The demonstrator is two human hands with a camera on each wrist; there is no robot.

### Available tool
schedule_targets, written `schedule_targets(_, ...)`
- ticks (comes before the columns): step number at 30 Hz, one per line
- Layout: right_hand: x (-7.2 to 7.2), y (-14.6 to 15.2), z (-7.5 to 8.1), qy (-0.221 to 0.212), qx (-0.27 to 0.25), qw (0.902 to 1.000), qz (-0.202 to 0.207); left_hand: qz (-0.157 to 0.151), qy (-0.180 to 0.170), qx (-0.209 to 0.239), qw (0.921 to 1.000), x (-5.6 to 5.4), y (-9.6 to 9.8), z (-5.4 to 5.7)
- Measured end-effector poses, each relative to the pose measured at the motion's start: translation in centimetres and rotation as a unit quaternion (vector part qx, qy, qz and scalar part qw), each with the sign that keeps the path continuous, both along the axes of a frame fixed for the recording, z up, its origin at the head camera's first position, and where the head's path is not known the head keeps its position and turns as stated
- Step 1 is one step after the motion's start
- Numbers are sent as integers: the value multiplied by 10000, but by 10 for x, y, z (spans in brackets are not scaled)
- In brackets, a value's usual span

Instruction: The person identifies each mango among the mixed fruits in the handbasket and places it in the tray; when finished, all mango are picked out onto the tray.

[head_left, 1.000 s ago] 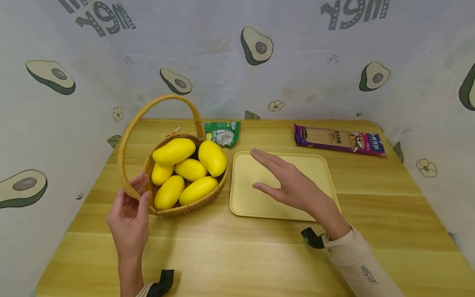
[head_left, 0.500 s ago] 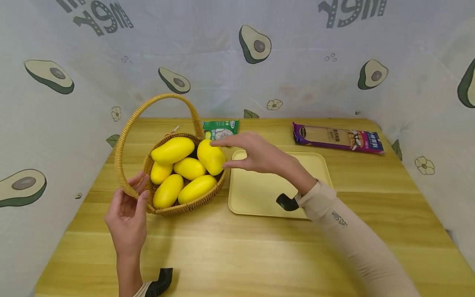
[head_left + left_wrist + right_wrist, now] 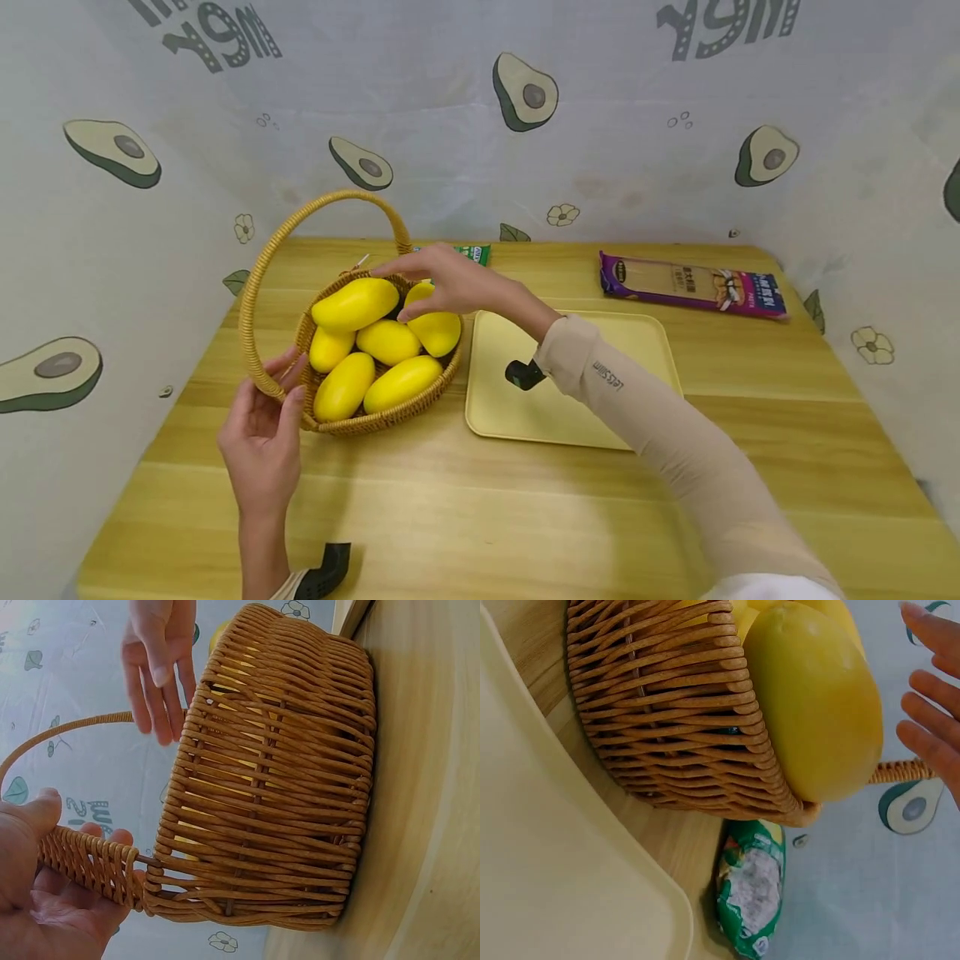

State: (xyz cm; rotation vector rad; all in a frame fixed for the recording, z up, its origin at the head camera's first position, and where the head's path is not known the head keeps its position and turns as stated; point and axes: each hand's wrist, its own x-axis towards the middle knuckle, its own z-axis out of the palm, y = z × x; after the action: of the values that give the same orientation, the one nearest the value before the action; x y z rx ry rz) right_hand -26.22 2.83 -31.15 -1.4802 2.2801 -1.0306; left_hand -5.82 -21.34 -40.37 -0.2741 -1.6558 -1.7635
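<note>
A wicker basket [image 3: 408,414] with a tall arched handle [image 3: 255,287] stands on the left of the table, filled with several yellow mangoes [image 3: 356,305]. My left hand [image 3: 262,446] holds the foot of that handle; the left wrist view has its thumb and fingers [image 3: 67,919] on either side of the woven handle [image 3: 94,859]. Over the basket's right side hovers my right hand [image 3: 461,283], fingers extended and thumb spread, gripping nothing. It partly covers the rightmost mango [image 3: 438,335]. In the right wrist view its fingers [image 3: 934,705] are apart from the large mango [image 3: 817,701].
A pale yellow tray [image 3: 487,417] lies right of the basket, beneath my right forearm. Behind the basket is a green packet [image 3: 754,889], mostly hidden in the head view. A purple pasta packet [image 3: 693,285] lies at the back right. A patterned cloth [image 3: 450,167] hangs behind the table.
My right hand has moved left from over the tray to above the mangoes in the basket. The left hand has stayed at the handle's foot.
</note>
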Motion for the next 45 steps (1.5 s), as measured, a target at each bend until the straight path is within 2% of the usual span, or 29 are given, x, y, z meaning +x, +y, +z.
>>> schedule_targets(3, -6, -13, -5, -196, 34, 9998, 12, 20, 15, -28, 10000, 1, -1, -1)
schedule_targets(7, -16, -24, -12, -373, 359, 9986, 78, -3, 62, -74, 10000, 0, -2, -1)
schedule_targets(16, -34, -37, -18, -663, 696, 9951, 212, -2, 38, -97, 9999, -1, -2, -1)
schedule_targets(22, -38, -46, -11, -158, 1092, 9938, 149, -12, 65, -49, 10000, -1, -3, 0)
schedule_targets(26, -42, -49, -8, -30, 1419, 9899, 71, -25, 73, -49, 10000, -2, -3, 0)
schedule_targets(37, -44, -57, -1, -52, 1617, 9867, 121, -14, 41, -67, 10000, -3, -4, 1)
schedule_targets(41, -43, -48, 0, -102, 1586, 9871, 196, -18, 40, -74, 10000, -2, -3, 0)
schedule_targets(45, -41, -33, 3, -365, 1545, 9869, 301, 6, 28, -104, 9999, -2, -4, 0)
